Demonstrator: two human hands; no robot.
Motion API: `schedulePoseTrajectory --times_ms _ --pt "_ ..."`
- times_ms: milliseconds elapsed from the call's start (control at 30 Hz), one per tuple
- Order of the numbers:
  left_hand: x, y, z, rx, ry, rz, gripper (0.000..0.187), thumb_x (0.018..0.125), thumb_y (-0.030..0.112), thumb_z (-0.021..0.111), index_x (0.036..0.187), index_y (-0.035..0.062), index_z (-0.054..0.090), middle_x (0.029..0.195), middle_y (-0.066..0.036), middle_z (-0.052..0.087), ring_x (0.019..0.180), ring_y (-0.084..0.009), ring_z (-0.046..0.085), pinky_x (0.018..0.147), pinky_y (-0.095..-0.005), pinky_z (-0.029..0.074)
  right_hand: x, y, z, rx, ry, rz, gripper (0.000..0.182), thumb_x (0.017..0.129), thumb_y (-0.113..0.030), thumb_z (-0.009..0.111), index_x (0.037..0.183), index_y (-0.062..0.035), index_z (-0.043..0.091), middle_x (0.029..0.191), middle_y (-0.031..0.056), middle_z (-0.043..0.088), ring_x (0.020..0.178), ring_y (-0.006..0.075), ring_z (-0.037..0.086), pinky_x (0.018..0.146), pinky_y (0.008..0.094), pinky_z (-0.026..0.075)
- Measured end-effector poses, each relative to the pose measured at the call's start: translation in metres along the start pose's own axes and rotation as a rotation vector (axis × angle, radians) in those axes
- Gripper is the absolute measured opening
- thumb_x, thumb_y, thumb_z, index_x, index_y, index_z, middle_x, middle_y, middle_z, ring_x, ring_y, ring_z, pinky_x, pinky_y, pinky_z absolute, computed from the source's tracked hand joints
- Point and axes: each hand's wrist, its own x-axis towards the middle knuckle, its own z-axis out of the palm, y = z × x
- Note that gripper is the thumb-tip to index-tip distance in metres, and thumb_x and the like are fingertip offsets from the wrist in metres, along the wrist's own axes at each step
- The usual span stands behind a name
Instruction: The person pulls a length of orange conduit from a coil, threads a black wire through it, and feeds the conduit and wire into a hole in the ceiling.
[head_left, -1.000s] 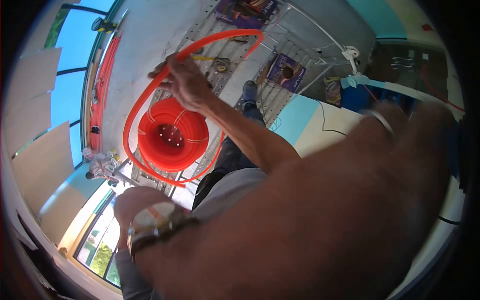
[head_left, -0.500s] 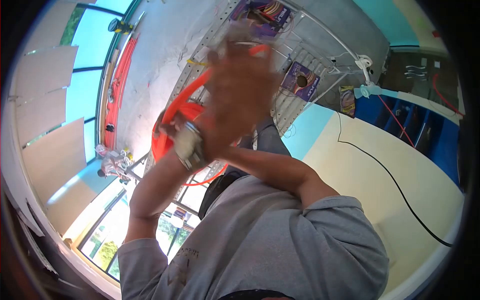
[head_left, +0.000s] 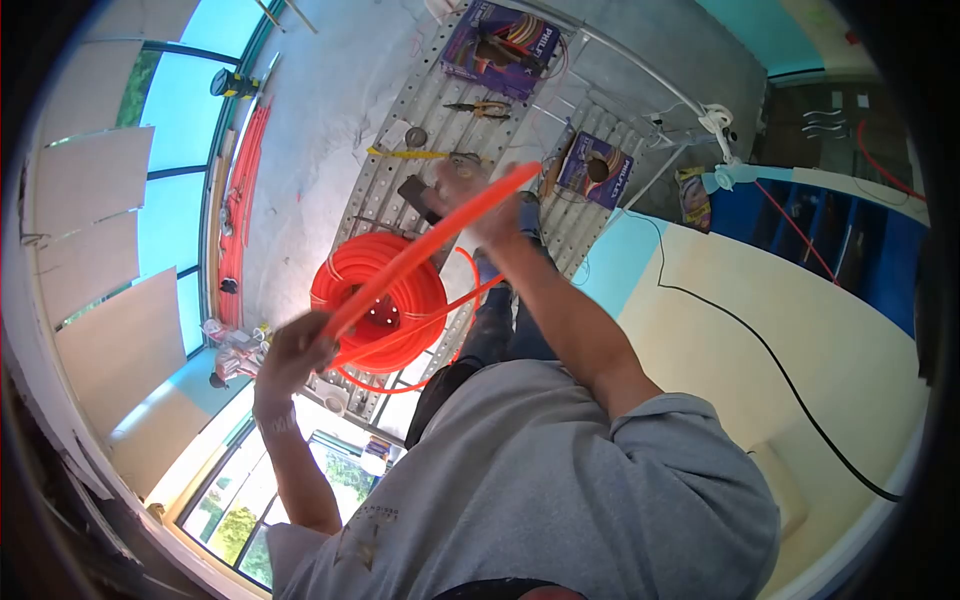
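My left hand [head_left: 292,358], at the left, is closed around a length of orange flexible conduit [head_left: 420,250]. The piece slants up to the right, its free end near the upper middle. At its upper part my right hand [head_left: 485,210] is blurred, behind the conduit; whether the fingers grip it cannot be made out. Below and behind the raised piece lies a thick coil of the same orange conduit [head_left: 345,262] on a perforated metal platform [head_left: 385,180]. A loose strand runs from the left hand's side across the coil toward the right forearm.
On the platform are pliers [head_left: 482,108], a yellow strip [head_left: 405,153], a dark flat object [head_left: 418,198] and two purple wire boxes [head_left: 500,50]. Metal scaffold tubing [head_left: 640,75] borders it. A black cable [head_left: 770,355] hangs along the cream wall at right. Orange tubes [head_left: 240,190] lie near the windows.
My crossed arms have come apart. The left hand has swung down left with the conduit, and the right hand has moved to its upper part. The coil and tools are now uncovered.
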Motion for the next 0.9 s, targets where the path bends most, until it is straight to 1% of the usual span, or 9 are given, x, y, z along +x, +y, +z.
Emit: schedulePoseTrajectory --times_ms 67,200,300,400,467,600,700,767,900 --pt "-0.034 -0.049 -0.009 -0.127 -0.02 -0.073 0.041 0.092 0.03 0.071 0.114 -0.0036 0.065 0.083 -0.002 0.062 0.075 -0.0094 0.059 0.067 -0.025 0.047 0.023 -0.049 0.004 0.007 0.146 -0.21 0.076 0.101 -0.065 0.036 0.14 -0.0004 0.04 0.137 0.0256 0.056 0.127 0.0421 0.055 0.111 0.065 0.036" --pt "-0.068 -0.154 -0.002 -0.198 0.116 -0.108 0.046 0.096 0.043 0.069 0.11 -0.0005 0.064 0.09 -0.003 0.061 0.084 -0.0132 0.057 0.079 -0.0296 0.045 0.071 -0.172 -0.028 0.337 0.146 -0.004 0.066 0.104 -0.052 0.038 0.137 0.0053 0.039 0.12 0.0238 0.064 0.111 0.0411 0.064 0.102 0.0559 0.049" --pt "-0.089 -0.211 0.003 -0.341 0.189 -0.133 0.042 0.099 0.042 0.064 0.113 0.0018 0.063 0.095 -0.004 0.063 0.092 -0.015 0.057 0.087 -0.0322 0.043 0.038 -0.192 0.036 0.252 0.328 -0.382 0.054 0.107 -0.047 0.034 0.122 0.0028 0.05 0.109 0.0236 0.065 0.098 0.0399 0.065 0.09 0.0516 0.053" --pt "-0.11 -0.273 0.01 -0.326 0.134 -0.228 0.035 0.096 0.032 0.067 0.112 0.0015 0.065 0.096 -0.004 0.064 0.093 -0.014 0.057 0.087 -0.0319 0.043 0.005 -0.184 0.086 -0.1 0.179 -0.398 0.051 0.109 -0.048 0.031 0.112 -0.0011 0.051 0.091 0.0151 0.06 0.076 0.0286 0.06 0.072 0.0443 0.052" --pt "-0.118 -0.298 0.015 -0.387 0.089 -0.265 0.031 0.091 0.025 0.071 0.111 0.0015 0.067 0.094 -0.004 0.066 0.094 -0.0144 0.059 0.089 -0.0323 0.043 0.022 -0.239 0.053 -0.145 0.097 -0.435 0.051 0.109 -0.05 0.031 0.116 -0.0034 0.05 0.081 0.0081 0.052 0.066 0.021 0.052 0.063 0.0388 0.047" --pt "-0.102 -0.279 0.029 -0.424 0.02 -0.205 0.058 0.083 0.036 0.081 0.124 0.0 0.062 0.101 -0.01 0.072 0.095 -0.0181 0.067 0.091 -0.0348 0.049 0.0 -0.209 0.101 -0.276 0.103 -0.586 0.036 0.109 -0.039 0.035 0.108 -0.006 0.05 0.069 -0.0013 0.037 0.056 0.011 0.04 0.056 0.0303 0.041" --pt "-0.065 -0.27 0.023 -0.424 -0.124 -0.151 0.065 0.086 0.039 0.079 0.132 0.0001 0.055 0.1 -0.01 0.071 0.096 -0.0196 0.068 0.089 -0.0342 0.051 -0.023 -0.144 0.128 -0.413 0.173 -0.509 0.035 0.11 -0.041 0.036 0.112 -0.01 0.052 0.07 -0.0011 0.041 0.057 0.0112 0.043 0.055 0.0303 0.042" --pt "-0.022 -0.195 0.041 -0.507 -0.124 -0.091 0.062 0.09 0.036 0.075 0.135 -0.0003 0.051 0.101 -0.009 0.069 0.092 -0.0198 0.069 0.086 -0.0345 0.053 -0.013 -0.111 0.106 -0.5 0.135 -0.392 0.044 0.106 -0.058 0.038 0.117 -0.0163 0.049 0.069 -0.0018 0.044 0.055 0.0113 0.043 0.055 0.0318 0.042" --pt "0.049 -0.067 0.093 -0.263 -0.064 0.079 0.046 0.103 0.029 0.061 0.136 -0.0002 0.05 0.1 -0.006 0.065 0.078 -0.0152 0.064 0.075 -0.0321 0.053 -0.057 0.021 0.082 -0.592 -0.013 -0.126 0.045 0.109 -0.047 0.039 0.142 -0.0169 0.045 0.074 0.0009 0.051 0.061 0.0151 0.051 0.062 0.0357 0.048"
